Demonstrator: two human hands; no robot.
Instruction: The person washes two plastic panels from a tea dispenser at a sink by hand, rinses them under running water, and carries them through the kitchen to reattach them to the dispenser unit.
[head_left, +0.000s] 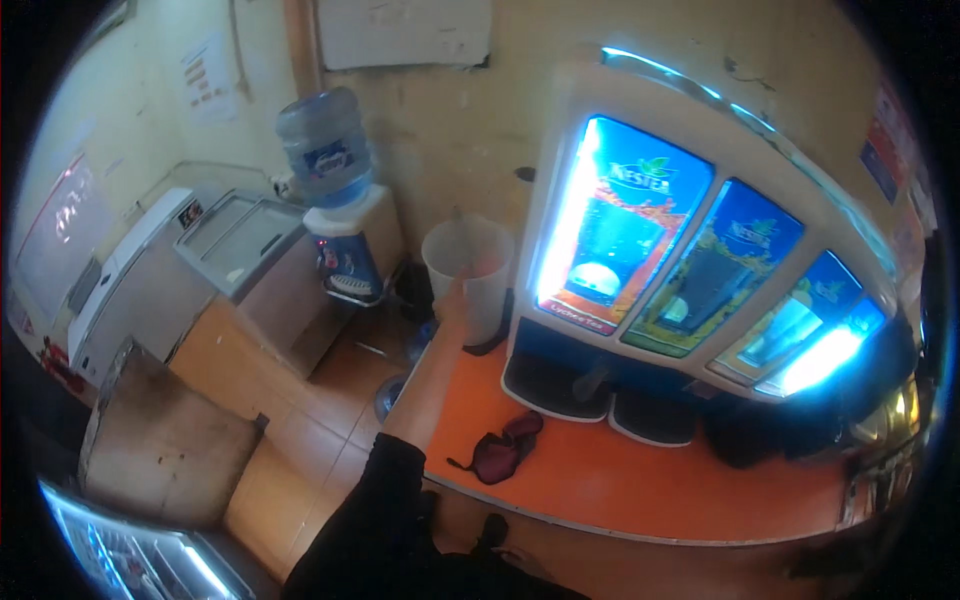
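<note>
My left arm reaches forward over the left end of an orange counter (585, 480). My left hand (452, 298) is at the near side of a white plastic bucket (487, 304), with a finger up by its rim; whether it grips the rim is unclear. Something pinkish shows inside the bucket. My right hand (516, 559) hangs low by the counter's front edge, blurred and partly hidden, its fingers hard to make out. A dark red eye mask or pouch-like cloth item (496, 456) lies on the counter between my arm and the drink dispenser.
A lit Nestea drink dispenser (664, 352) with black drip trays (555, 388) fills the counter's right. Beyond stand a water dispenser (349, 255) with a large bottle (326, 150) and a glass-topped chest freezer (244, 225). A worn brown panel (165, 442) and a lit display cooler (142, 559) stand left.
</note>
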